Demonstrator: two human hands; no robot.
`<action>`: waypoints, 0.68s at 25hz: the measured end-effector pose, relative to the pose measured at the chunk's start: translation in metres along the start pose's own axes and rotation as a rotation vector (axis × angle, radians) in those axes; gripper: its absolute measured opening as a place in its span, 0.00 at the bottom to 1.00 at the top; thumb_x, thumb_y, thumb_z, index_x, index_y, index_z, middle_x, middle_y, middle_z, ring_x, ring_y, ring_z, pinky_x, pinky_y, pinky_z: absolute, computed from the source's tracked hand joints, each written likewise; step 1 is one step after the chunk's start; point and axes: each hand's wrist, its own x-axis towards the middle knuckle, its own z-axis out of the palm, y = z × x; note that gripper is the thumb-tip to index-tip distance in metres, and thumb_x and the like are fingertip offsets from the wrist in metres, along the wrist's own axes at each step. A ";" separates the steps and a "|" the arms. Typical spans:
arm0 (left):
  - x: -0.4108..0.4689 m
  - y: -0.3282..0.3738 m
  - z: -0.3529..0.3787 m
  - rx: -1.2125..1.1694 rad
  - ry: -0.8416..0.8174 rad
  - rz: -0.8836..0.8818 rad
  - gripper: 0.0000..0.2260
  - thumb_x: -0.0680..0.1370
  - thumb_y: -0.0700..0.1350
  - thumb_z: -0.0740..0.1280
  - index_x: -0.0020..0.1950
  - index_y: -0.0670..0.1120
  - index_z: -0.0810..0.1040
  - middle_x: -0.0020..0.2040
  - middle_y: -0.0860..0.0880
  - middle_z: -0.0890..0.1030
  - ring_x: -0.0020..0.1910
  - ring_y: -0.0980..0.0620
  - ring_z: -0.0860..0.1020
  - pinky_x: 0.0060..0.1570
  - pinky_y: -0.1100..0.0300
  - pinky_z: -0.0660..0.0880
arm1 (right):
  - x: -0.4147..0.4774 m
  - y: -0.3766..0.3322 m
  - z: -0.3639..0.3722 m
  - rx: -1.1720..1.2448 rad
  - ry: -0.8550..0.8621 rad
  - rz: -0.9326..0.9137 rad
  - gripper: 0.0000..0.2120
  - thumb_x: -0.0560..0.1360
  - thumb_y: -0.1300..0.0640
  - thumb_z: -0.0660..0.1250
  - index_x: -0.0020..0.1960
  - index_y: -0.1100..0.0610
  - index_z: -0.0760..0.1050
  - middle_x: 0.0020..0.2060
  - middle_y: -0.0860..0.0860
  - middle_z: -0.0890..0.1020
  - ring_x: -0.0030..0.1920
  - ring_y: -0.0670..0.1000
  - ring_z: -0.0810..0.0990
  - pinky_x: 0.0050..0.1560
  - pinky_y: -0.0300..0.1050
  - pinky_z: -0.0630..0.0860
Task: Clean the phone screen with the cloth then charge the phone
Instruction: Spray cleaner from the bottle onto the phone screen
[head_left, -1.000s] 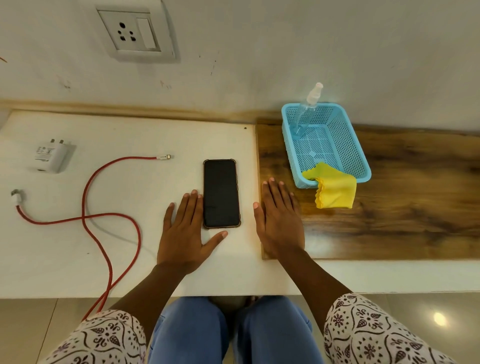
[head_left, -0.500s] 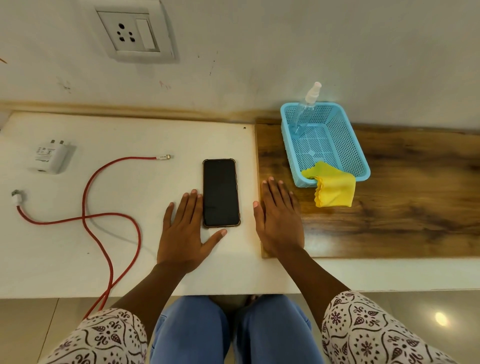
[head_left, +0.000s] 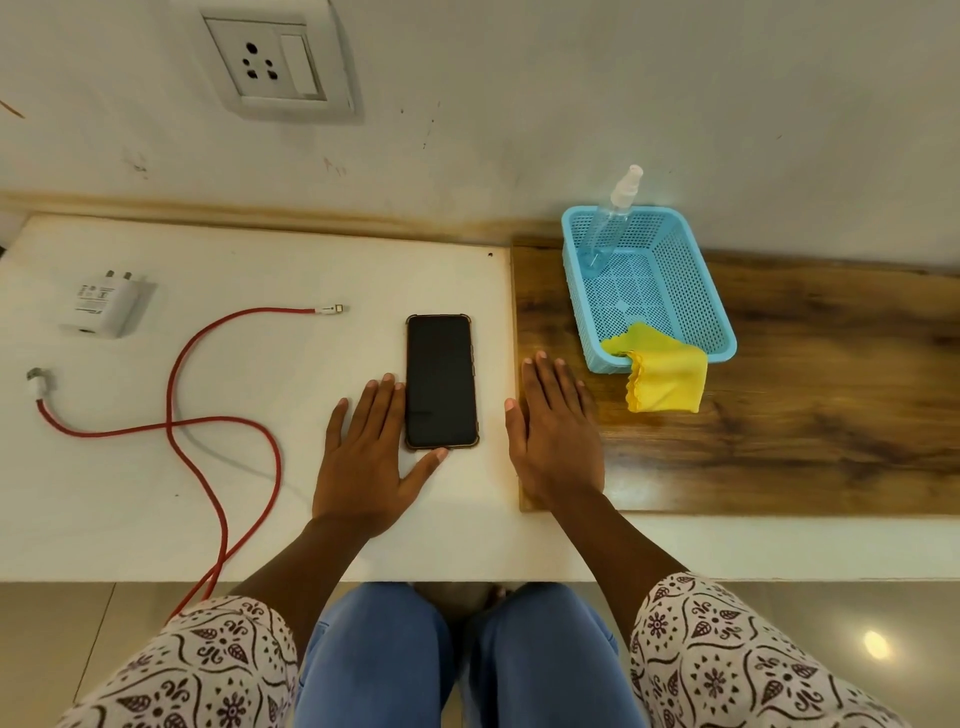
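A black phone (head_left: 440, 381) lies screen up on the white table (head_left: 260, 270). My left hand (head_left: 369, 457) rests flat just left of it, thumb tip touching the phone's near edge. My right hand (head_left: 556, 431) lies flat to the phone's right, on the edge of a wooden board (head_left: 805, 441), holding nothing. A yellow cloth (head_left: 665, 374) hangs over the near rim of a blue basket (head_left: 711, 312). A red charging cable (head_left: 208, 421) snakes across the left of the table, its free plug (head_left: 335, 310) pointing at the phone. A white charger adapter (head_left: 106, 307) lies at the far left.
A wall socket with a switch (head_left: 275, 65) sits on the wall above the table. A clear spray bottle (head_left: 610, 221) leans in the basket's far corner. The cable's other end (head_left: 40, 380) lies near the left edge, and a loop of cable drops over the front edge.
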 end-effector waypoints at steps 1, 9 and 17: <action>0.000 0.000 0.000 0.001 0.000 0.002 0.41 0.71 0.70 0.37 0.76 0.45 0.50 0.77 0.46 0.54 0.76 0.46 0.51 0.75 0.45 0.49 | 0.000 0.000 0.000 0.002 0.001 0.000 0.26 0.79 0.46 0.47 0.75 0.55 0.56 0.76 0.53 0.61 0.76 0.53 0.54 0.75 0.52 0.51; -0.001 -0.002 0.003 -0.006 0.017 0.005 0.39 0.73 0.70 0.40 0.76 0.45 0.51 0.77 0.46 0.55 0.76 0.47 0.52 0.75 0.46 0.48 | 0.000 -0.001 -0.002 0.000 -0.010 0.003 0.26 0.79 0.46 0.47 0.75 0.54 0.56 0.76 0.53 0.60 0.77 0.53 0.54 0.76 0.52 0.52; 0.000 -0.002 0.004 -0.008 0.014 -0.006 0.39 0.73 0.70 0.40 0.76 0.46 0.49 0.77 0.46 0.55 0.76 0.47 0.51 0.75 0.45 0.50 | 0.000 -0.001 -0.003 0.004 -0.005 -0.005 0.26 0.79 0.46 0.47 0.75 0.54 0.57 0.75 0.53 0.61 0.77 0.53 0.54 0.76 0.52 0.52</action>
